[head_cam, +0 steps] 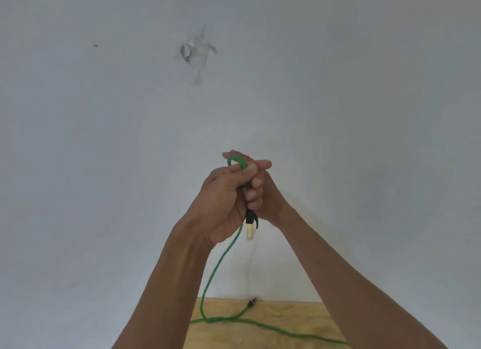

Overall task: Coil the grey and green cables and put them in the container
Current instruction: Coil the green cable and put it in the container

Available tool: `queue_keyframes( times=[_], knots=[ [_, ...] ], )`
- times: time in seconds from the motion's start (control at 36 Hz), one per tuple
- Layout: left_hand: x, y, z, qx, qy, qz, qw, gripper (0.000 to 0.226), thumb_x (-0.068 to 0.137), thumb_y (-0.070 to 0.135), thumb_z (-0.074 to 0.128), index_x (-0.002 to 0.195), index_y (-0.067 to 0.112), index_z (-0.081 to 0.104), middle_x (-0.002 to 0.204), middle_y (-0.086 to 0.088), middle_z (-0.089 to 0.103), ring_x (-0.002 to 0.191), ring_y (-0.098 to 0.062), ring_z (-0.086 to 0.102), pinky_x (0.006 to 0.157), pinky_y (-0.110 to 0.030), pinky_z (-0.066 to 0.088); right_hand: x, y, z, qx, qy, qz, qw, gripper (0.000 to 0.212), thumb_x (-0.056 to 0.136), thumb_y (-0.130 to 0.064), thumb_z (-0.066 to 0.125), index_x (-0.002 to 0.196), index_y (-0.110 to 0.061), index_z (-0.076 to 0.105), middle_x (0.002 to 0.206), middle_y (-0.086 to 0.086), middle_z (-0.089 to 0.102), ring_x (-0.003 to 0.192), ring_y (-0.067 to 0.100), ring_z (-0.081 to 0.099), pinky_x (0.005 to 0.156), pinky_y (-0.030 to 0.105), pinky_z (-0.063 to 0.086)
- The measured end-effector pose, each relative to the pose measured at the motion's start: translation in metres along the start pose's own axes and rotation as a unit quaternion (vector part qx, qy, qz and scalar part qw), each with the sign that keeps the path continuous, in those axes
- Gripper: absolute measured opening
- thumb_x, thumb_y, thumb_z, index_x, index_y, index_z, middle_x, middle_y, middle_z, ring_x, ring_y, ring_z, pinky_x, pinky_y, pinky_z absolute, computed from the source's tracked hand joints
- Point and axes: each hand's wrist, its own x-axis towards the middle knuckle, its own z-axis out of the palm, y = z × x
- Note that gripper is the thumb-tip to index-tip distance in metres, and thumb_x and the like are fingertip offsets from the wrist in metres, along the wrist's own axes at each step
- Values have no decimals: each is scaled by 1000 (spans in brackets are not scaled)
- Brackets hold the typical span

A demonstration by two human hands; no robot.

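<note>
Green cable (221, 260) looped over both hands' fingers (253, 190).

Two bare forearms, no sleeves, watch or rings showing; left hand (221, 205) and right hand (263, 190) are ungloved.

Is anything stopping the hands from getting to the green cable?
No. Both the left hand and the right hand already grip the green cable near its plug. The rest trails onto the wooden surface. No container is in view.
</note>
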Motion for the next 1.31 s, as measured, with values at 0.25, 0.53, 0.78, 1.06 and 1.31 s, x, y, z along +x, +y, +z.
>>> queue_keyframes(
  times=[0.25, 0.53, 0.78, 1.06, 1.31],
  knots=[
    [29, 18, -21, -26, 23, 96, 995, 26, 103, 12, 48, 117, -3, 64, 76, -3, 62, 64, -11, 53, 66, -23, 49, -9, 26, 43, -19, 114, 178, 977, 26, 100, -20, 51, 78, -29, 61, 70, -4, 59, 54, 13, 53, 58, 33, 54],
    [69, 15, -51, 121, 81, 148, 978, 25, 106, 9, 44, 108, 5, 68, 75, 0, 61, 65, -13, 49, 71, -28, 44, -18, 21, 59, -21, 244, 176, 953, 15, 94, -29, 65, 93, -19, 77, 70, -8, 72, 60, 7, 63, 59, 15, 49],
    [78, 4, -62, 190, 70, 175, 964, 24, 105, 13, 47, 103, 13, 71, 78, -6, 58, 65, -14, 47, 60, -31, 38, -19, 17, 57, -92, 195, 175, 961, 16, 91, -28, 67, 96, -16, 76, 72, -2, 73, 52, 10, 59, 59, 24, 53],
    [77, 2, -75, 222, 41, 176, 958, 21, 104, 11, 48, 109, 9, 69, 82, -2, 64, 69, -14, 56, 64, -37, 44, -20, 18, 51, -141, 117, 179, 967, 20, 92, -29, 66, 106, -16, 75, 78, -4, 71, 53, 6, 59, 56, 12, 45],
    [68, 2, -88, 314, -12, 133, 940, 23, 105, 4, 44, 112, -1, 65, 103, -18, 73, 92, -25, 72, 89, -30, 57, -6, 14, 19, -242, 132, 102, 956, 8, 86, -25, 72, 94, -23, 75, 80, -12, 72, 63, 7, 60, 67, 31, 54]
  ],
)
